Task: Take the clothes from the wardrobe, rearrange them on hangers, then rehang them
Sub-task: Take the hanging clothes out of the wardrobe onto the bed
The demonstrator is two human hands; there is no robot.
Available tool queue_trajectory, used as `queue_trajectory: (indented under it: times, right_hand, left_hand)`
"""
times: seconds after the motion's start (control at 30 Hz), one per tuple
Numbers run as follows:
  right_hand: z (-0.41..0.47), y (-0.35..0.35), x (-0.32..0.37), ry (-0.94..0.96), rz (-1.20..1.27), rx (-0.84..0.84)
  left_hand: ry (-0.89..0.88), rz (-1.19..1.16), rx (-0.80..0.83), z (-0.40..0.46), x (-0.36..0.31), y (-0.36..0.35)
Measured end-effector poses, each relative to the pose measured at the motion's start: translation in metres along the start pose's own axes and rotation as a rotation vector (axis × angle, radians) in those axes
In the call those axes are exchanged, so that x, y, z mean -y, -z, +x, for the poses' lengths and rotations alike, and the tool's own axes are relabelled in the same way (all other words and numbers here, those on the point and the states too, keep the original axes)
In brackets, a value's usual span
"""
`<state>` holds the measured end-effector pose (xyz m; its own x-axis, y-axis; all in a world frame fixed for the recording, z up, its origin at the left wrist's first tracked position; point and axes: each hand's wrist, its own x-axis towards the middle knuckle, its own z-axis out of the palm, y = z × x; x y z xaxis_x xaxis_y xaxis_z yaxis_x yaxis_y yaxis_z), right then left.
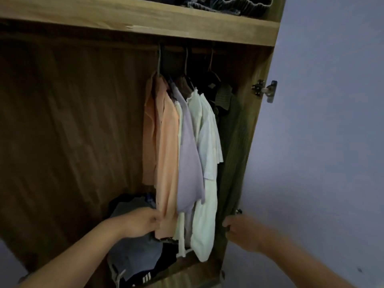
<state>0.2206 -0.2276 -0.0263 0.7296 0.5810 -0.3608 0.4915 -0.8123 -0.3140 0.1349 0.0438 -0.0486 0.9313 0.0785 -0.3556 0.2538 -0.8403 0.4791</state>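
Peach-coloured fabric of the orange shirt (166, 142) is pinched at its lower hem by the left hand (143, 222), while the right hand (239, 229) is curled round the edge of the dark green garment (230, 152) at the wardrobe's (264, 100) right side. All the clothes are hung with their long axes vertical, so the hangers (159, 61) on the rail lie well above both hands. By judgement, an upward reach is called for to unhook a hanger, and the left hand is nearer the orange shirt's hanger.
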Motion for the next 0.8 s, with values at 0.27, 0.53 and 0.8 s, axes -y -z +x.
queue_trajectory:
  times: [0.27,0.53,0.8]
  right_hand:
    - [0.078,0.077,0.093,0.301,0.092,-0.395]
    - [0.167,0.146,0.198,0.278,0.029,-0.954]
    - [0.216,0.171,0.241,0.215,0.546,-0.859]
  left_hand:
    - [0.049,0.04,-0.06,0.047,0.049,0.086]
    - [-0.003,-0.01,-0.168,0.086,0.094,0.186]
    - [-0.156,-0.189,-0.365,0.104,0.123,0.229]
